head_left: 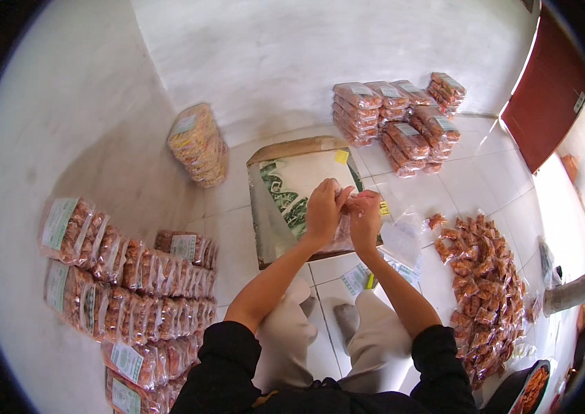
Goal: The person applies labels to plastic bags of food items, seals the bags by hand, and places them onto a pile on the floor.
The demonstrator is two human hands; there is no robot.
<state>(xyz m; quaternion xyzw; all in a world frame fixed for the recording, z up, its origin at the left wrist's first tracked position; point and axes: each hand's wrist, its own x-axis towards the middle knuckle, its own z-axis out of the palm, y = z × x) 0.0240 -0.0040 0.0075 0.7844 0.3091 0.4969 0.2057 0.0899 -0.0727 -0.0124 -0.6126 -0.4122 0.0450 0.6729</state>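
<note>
In front of me is a low box-like stand (263,224) topped with a white sheet (309,172) printed in green. Over its near right part, my left hand (323,210) and my right hand (364,219) are close together, fingers closed on the upper part of a clear plastic bag (339,239). Something pinkish shows through the bag; its exact content is hard to make out. Beside my right hand, a yellow item (384,208) sits at the stand's edge. Loose clear plastic bags (404,238) lie just to the right.
Rows of filled packs (120,262) line the left side. Stacked packs (196,145) stand by the far wall, with more piles (403,124) at far right. A heap of small reddish-brown packets (485,290) covers the right floor, near a black tub (530,390). Printed labels (357,278) lie by my feet.
</note>
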